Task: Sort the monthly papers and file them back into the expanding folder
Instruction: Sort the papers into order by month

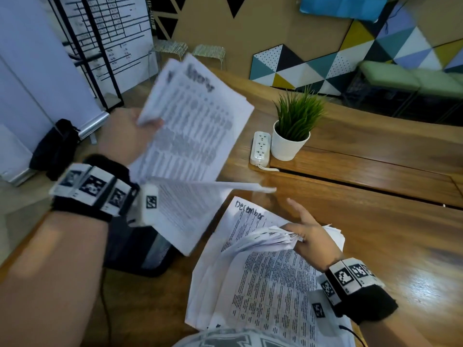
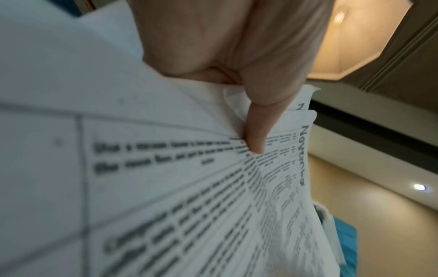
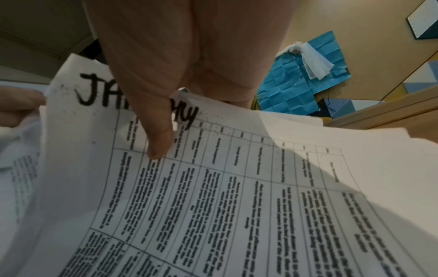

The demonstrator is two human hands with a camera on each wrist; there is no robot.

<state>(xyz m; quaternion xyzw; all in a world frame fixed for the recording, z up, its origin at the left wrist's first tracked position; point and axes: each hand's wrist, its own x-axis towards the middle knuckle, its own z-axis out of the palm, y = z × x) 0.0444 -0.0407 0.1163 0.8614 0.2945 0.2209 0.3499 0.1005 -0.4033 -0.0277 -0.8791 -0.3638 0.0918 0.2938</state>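
Note:
My left hand [image 1: 130, 136] holds a fanned bundle of printed sheets [image 1: 193, 128] up above the table's left end. In the left wrist view its thumb [image 2: 255, 135] pinches them, and the top sheet [image 2: 303, 155] reads "November". A loose stack of papers [image 1: 263, 284] lies on the wooden table [image 1: 375, 221] in front of me, with a sheet headed "Desember" [image 1: 248, 216] at its far side. My right hand [image 1: 310, 239] rests on that stack and pinches up several curled sheet edges, its forefinger pointing out. Its thumb [image 3: 156, 135] presses a sheet headed "January" [image 3: 213, 187]. The black expanding folder [image 1: 140, 254] stands below my left wrist.
A potted green plant [image 1: 293, 131] and a white power strip [image 1: 260, 149] stand mid-table beyond the papers. A long slot runs across the tabletop behind them. Stools, a banner stand and a dark bag are on the floor to the left.

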